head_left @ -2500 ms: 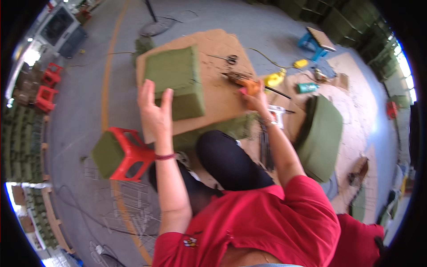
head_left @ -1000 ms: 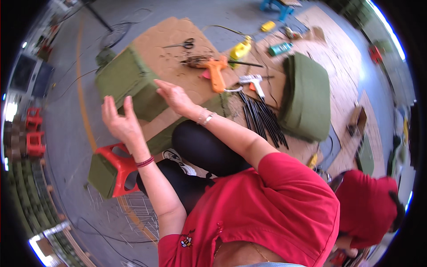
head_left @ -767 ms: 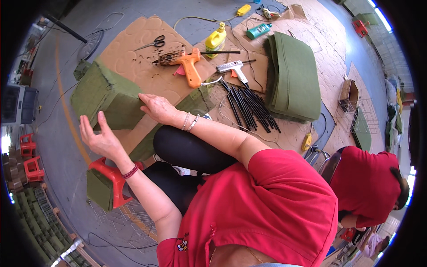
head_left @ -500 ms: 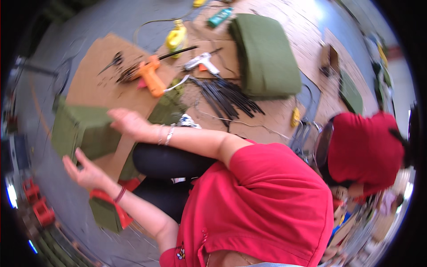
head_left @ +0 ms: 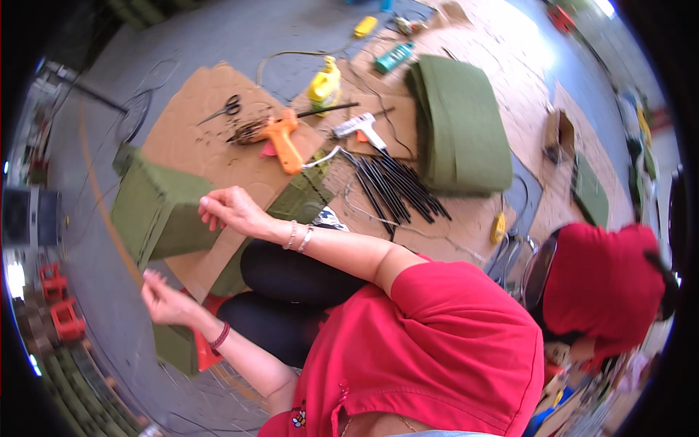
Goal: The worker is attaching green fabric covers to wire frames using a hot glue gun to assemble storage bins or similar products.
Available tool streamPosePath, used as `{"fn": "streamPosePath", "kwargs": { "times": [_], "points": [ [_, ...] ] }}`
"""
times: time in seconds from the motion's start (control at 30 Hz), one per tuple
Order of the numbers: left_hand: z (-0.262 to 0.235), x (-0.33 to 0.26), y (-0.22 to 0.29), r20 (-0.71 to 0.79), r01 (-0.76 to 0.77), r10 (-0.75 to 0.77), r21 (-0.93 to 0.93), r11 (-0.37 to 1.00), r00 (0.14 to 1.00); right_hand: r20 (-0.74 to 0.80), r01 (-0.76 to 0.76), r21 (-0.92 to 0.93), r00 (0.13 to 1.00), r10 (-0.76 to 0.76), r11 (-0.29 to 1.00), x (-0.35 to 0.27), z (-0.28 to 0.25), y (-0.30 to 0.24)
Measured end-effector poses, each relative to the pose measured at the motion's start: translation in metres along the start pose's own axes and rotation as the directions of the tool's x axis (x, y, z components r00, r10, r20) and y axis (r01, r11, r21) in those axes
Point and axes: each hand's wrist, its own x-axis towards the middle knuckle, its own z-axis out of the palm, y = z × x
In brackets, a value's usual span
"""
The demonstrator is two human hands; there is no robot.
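Observation:
My left hand (head_left: 172, 300), with a dark red cord on its wrist, is raised with fingertips drawn together. Whatever is between them is too small to make out. Beyond it, my right hand (head_left: 237, 211), wearing light bracelets, has its fingers curled in toward the thumb; any thing held there is hidden. Close by both hands stands a green box-like fabric-covered piece (head_left: 156, 211) with an angled opening. It appears apart from the fingers. An orange glue gun (head_left: 284, 142) lies on brown cardboard (head_left: 196, 102) beyond my right hand, near black-handled scissors (head_left: 231, 106).
A white glue gun (head_left: 364, 131) lies by a bundle of black sticks (head_left: 400, 186). Behind are a yellow bottle (head_left: 325, 87), a teal bottle (head_left: 395, 58) and a green fabric stack (head_left: 462, 124). Cables cross the floor. A person in red (head_left: 604, 284) is at right.
Both hands have gone from spread fingers to curled, pinched ones. The view has shifted, so the floor things appear lower and farther right.

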Motion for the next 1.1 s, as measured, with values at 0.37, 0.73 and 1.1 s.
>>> {"fn": "streamPosePath", "kwargs": {
  "times": [0.37,0.73,1.1],
  "points": [
    [0.025,-0.008,0.008,0.591,0.665,-0.308,-0.628,0.404,0.746,0.075,-0.117,0.117,0.991,0.109,0.986,0.010,0.038,-0.012],
    [0.049,0.006,0.015,0.561,0.646,-0.322,-0.641,0.414,0.763,-0.087,-0.038,0.169,0.995,0.054,0.985,0.027,0.067,-0.023],
    [0.055,0.004,0.007,0.504,0.555,-0.260,-0.622,0.553,0.823,-0.179,0.066,0.126,0.983,-0.042,0.990,0.032,0.073,-0.009]
  ]
}}
